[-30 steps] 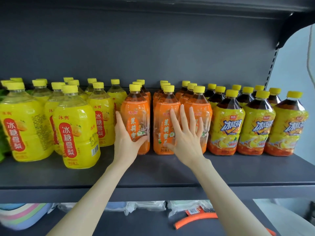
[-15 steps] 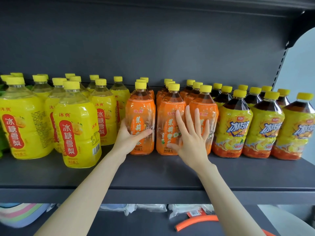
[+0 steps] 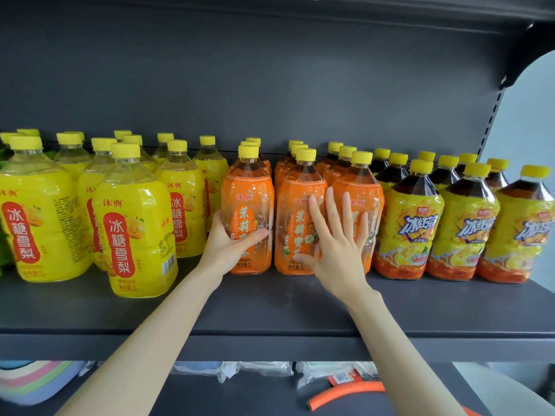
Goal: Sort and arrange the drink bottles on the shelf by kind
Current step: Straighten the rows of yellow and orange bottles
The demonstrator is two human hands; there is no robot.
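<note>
Three kinds of yellow-capped bottles stand on the dark shelf (image 3: 270, 319). Yellow pear-drink bottles (image 3: 135, 229) fill the left, orange jasmine-tea bottles (image 3: 297, 211) the middle, and dark iced-tea bottles (image 3: 408, 223) the right. My left hand (image 3: 228, 250) grips the front left orange bottle (image 3: 247, 202), thumb curled across its label. My right hand (image 3: 336, 247) lies flat with straight spread fingers against the fronts of the middle orange bottle and the right orange bottle (image 3: 360, 193).
A dark back panel rises behind the rows, with another shelf above. The shelf's right end (image 3: 540, 292) sits past the iced-tea bottles. On the lower shelf lie plastic packets (image 3: 264, 369), an orange hose (image 3: 345, 393) and pastel-coloured items (image 3: 33, 382).
My left hand has slid round the left orange bottle, thumb now across its front. My right hand stays flat on the middle orange bottles. The view has shifted slightly left.
</note>
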